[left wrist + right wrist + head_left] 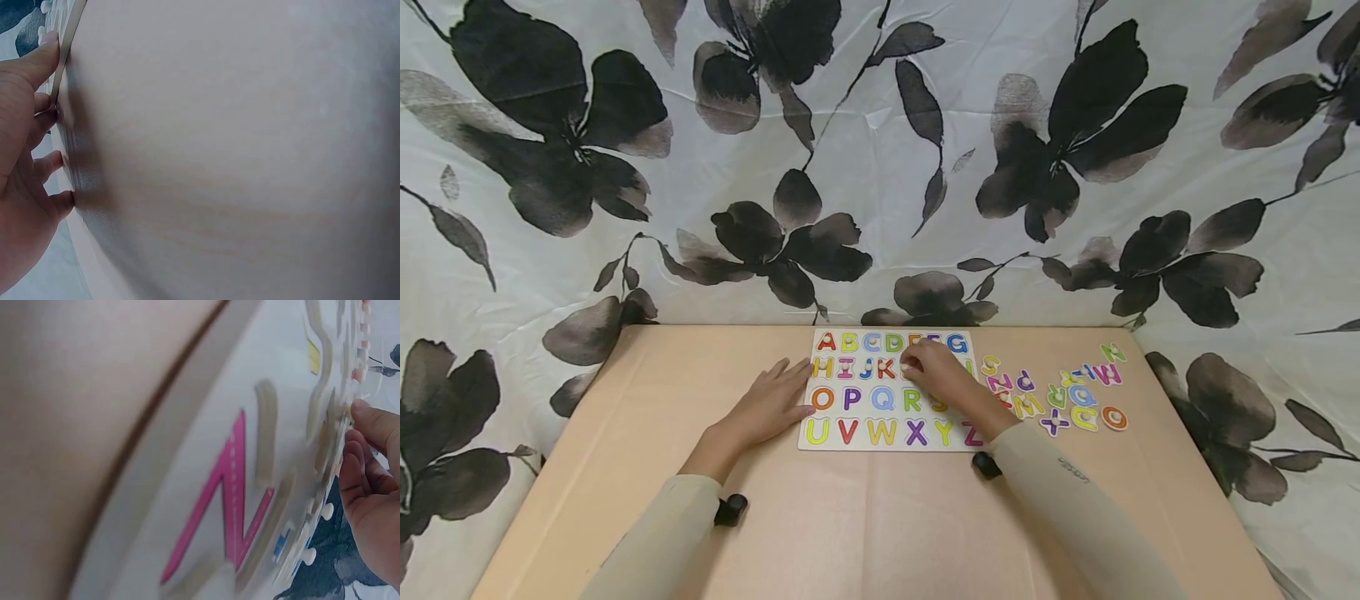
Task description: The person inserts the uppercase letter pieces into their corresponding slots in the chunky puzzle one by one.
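Observation:
A white alphabet puzzle board (891, 418) with colourful capital letters lies flat on the table. My left hand (769, 398) rests along its left edge with fingers spread; in the left wrist view the thumb (45, 56) lies over the board's rim and other fingertips come down beside it. My right hand (942, 373) is over the second row, just right of the K, thumb and fingertips together. In the right wrist view it pinches a small letter piece (345, 415) at the board, mostly hidden by the fingers. A pink Z slot (230, 481) shows close to that camera.
Loose letter pieces lie right of the board, among them an orange O (1114, 418), a purple X (1054, 422) and a green N (1112, 352). Knobbed pieces sit in the board's upper rows. A floral cloth (880, 150) hangs behind the table (865, 525).

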